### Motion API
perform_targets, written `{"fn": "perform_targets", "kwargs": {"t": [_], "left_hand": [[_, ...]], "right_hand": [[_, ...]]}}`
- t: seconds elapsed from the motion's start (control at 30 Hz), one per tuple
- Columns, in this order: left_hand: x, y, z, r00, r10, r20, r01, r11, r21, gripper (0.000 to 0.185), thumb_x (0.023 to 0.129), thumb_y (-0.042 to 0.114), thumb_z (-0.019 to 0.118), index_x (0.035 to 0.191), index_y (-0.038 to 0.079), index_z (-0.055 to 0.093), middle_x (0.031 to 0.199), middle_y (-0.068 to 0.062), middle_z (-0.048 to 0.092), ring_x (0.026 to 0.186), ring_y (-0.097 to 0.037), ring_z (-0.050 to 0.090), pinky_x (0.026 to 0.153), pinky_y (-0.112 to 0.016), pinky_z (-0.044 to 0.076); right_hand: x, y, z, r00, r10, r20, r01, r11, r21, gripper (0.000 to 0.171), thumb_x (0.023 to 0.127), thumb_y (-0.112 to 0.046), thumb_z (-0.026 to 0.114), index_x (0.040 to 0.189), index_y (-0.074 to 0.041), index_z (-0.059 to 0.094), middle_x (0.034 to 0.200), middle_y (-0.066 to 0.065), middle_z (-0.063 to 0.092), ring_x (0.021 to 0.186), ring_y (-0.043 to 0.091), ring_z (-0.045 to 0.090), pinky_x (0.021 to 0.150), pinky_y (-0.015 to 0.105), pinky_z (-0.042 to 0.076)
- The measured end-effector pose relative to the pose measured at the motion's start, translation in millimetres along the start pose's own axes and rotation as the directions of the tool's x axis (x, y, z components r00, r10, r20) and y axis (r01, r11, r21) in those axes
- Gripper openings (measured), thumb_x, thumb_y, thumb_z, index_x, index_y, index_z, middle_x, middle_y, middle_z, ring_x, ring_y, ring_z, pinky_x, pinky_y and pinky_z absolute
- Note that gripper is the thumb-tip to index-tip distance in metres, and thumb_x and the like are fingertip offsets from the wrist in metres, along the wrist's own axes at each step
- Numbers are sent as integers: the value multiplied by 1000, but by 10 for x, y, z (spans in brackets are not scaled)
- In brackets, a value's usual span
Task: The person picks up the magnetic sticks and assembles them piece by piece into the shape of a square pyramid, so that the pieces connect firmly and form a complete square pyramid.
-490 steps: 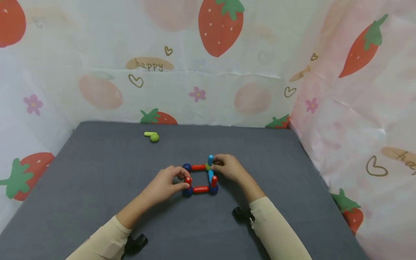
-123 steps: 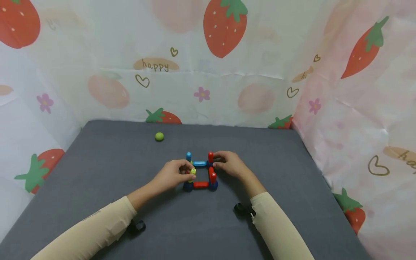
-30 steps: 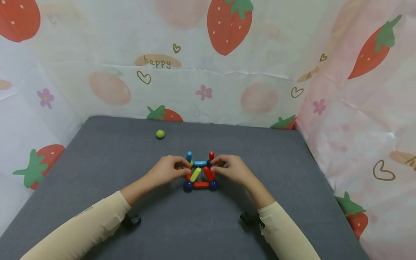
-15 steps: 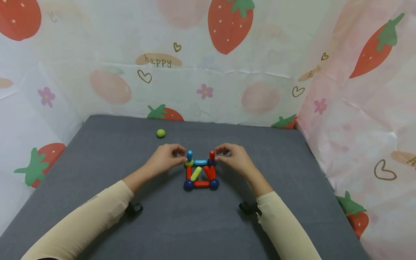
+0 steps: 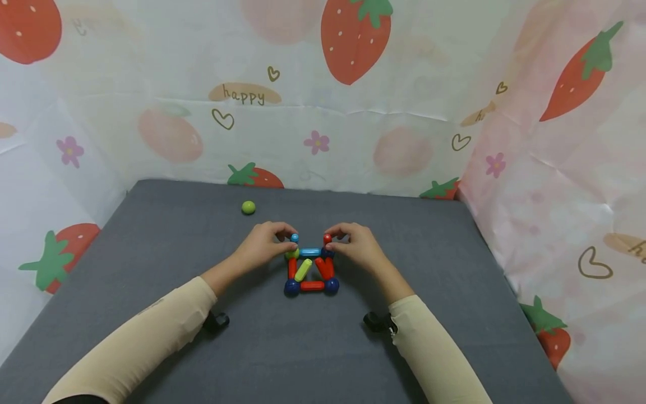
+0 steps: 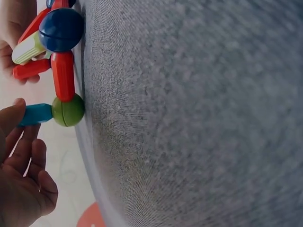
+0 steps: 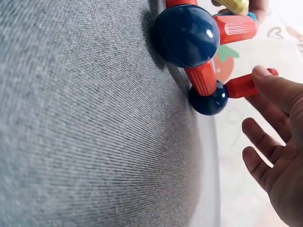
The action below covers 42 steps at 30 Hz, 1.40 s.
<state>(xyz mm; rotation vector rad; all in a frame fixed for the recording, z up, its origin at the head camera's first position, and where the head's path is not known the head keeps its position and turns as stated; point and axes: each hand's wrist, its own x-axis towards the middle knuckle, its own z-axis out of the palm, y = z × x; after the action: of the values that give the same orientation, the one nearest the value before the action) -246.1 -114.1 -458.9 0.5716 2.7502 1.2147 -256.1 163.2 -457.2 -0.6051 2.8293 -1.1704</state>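
A square frame of rods and balls sits on the table, with a red front rod (image 5: 313,286), a blue back rod (image 5: 310,252) and red sides. My left hand (image 5: 263,244) pinches the blue rod (image 6: 37,114) that stands on the back-left green ball (image 6: 68,111). At the back right, thumb and finger of my right hand (image 5: 359,247) pinch a red rod (image 7: 242,86) standing on a navy ball (image 7: 208,101). From the navy front balls, a yellow-green rod (image 5: 303,270) and another red rod (image 5: 321,269) tilt inward, their upper ends apart.
A loose green ball (image 5: 248,207) lies near the back edge of the dark grey table (image 5: 192,207). Behind it and along the sides hangs a pale strawberry-print cloth (image 5: 348,123). Black straps (image 5: 375,322) are on both wrists.
Both hands have gone from beside the front rods to the back uprights and now grip them. Earlier, the yellow-green rod came off the table onto the frame; the front rods now lean inward.
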Motion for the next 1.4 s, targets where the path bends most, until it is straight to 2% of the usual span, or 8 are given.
{"fn": "perform_targets", "kwargs": {"t": [0.13, 0.37, 0.57, 0.8, 1.03, 1.4], "left_hand": [[36, 36, 17, 1000, 18, -2, -18, 999, 33, 24, 95, 28, 76, 117, 18, 75, 108, 3, 69, 101, -20, 58, 84, -39, 50], [49, 141, 53, 995, 96, 41, -101, 988, 120, 22, 93, 27, 78, 114, 20, 78, 107, 3, 71, 103, -24, 58, 86, -40, 49], [25, 186, 73, 993, 110, 49, -117, 978, 171, 23, 92, 28, 79, 114, 21, 79, 104, 3, 69, 103, -24, 58, 84, -37, 49], [52, 166, 148, 979, 185, 89, -203, 939, 277, 26, 92, 30, 79, 117, 21, 79, 106, 8, 75, 97, -17, 56, 81, -36, 45], [39, 208, 168, 976, 199, 84, -215, 923, 318, 26, 92, 28, 79, 117, 20, 79, 107, 7, 76, 98, -18, 57, 88, -40, 45], [24, 199, 183, 968, 235, 86, -250, 905, 345, 24, 92, 26, 79, 116, 19, 79, 109, 5, 76, 98, -19, 58, 92, -45, 44]], "right_hand": [[7, 0, 8, 1000, -10, 5, 10, 1000, -12, 23, 91, -32, 79, 113, -25, 77, 111, 4, 69, 108, 31, 61, 88, 42, 48], [0, -14, 24, 999, -42, 34, 42, 999, -24, 18, 91, -30, 80, 109, -27, 78, 110, -2, 68, 108, 27, 60, 91, 44, 48], [-8, -20, 51, 993, -101, 68, 104, 993, -48, 17, 91, -26, 80, 108, -26, 78, 112, 1, 69, 110, 30, 61, 94, 45, 50], [-21, -49, 74, 984, -153, 91, 162, 981, -107, 18, 92, -23, 79, 109, -24, 78, 111, 4, 71, 107, 29, 61, 91, 43, 51], [-37, -64, 94, 976, -186, 110, 202, 966, -162, 22, 91, -19, 80, 113, -22, 78, 108, 2, 70, 103, 25, 60, 84, 39, 51], [-51, -90, 117, 958, -256, 133, 284, 919, -275, 24, 90, -20, 82, 113, -24, 78, 104, -5, 70, 98, 16, 58, 82, 36, 51]]}}
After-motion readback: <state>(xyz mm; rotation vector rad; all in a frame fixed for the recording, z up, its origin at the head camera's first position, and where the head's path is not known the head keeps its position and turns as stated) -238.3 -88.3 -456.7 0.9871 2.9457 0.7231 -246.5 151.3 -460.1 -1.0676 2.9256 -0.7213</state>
